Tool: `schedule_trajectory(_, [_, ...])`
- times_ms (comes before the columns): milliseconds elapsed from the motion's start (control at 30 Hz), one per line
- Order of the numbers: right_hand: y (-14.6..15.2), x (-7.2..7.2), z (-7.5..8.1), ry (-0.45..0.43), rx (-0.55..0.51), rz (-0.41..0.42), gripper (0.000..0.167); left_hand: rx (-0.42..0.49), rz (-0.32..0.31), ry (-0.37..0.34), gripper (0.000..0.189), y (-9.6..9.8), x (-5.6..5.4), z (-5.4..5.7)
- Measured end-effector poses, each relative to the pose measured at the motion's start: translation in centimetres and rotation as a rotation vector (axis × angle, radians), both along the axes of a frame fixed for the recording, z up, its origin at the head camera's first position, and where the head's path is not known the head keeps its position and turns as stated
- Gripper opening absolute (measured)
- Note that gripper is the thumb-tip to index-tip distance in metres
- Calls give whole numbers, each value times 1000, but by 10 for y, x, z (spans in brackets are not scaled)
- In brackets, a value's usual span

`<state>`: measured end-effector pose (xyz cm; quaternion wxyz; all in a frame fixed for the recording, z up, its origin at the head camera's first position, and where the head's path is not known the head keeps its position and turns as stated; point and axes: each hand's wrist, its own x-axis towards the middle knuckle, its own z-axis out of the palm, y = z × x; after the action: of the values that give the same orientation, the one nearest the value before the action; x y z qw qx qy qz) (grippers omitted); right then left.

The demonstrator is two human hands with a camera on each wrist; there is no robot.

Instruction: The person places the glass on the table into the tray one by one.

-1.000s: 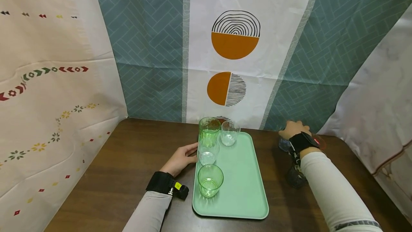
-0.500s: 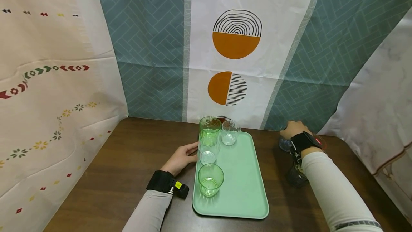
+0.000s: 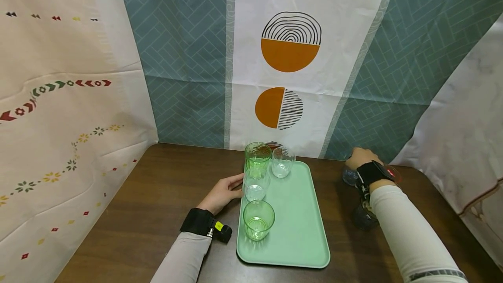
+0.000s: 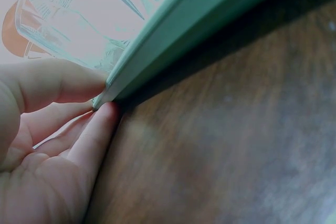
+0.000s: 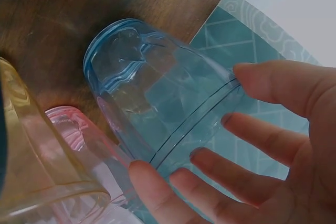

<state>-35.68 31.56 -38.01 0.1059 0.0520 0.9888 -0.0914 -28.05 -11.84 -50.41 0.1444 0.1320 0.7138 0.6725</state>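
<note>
My left hand (image 3: 222,193) pinches the left rim of the light green tray (image 3: 294,222); in the left wrist view the thumb and fingertips meet at its edge. Along the tray's left side stand a green glass (image 3: 258,222) in front, a clear glass (image 3: 255,189), and another green glass (image 3: 257,150) behind. A second clear glass (image 3: 283,165) stands at the tray's back. Right of the tray, my right hand (image 3: 362,158) holds a blue glass (image 5: 157,82) from above, thumb and fingertips spread around its mouth. The wrist hides part of that glass in the head view.
A pink glass (image 5: 84,137) and a yellow glass (image 5: 39,156) stand close beside the blue one. Under the right forearm is a dark-looking glass (image 3: 363,219). Patterned cloth (image 3: 188,77) hangs behind the brown wooden table (image 3: 157,230) and at both sides.
The head view has turned very slightly, so the scene sits a little further right. Both hands keep their places at the tray rim and the blue glass.
</note>
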Motion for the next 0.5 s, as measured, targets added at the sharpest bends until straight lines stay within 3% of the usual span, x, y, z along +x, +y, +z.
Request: schedule_trajectory(500, [-9,13,12,54,-38,46,59,9,3,20,65,1,2,1])
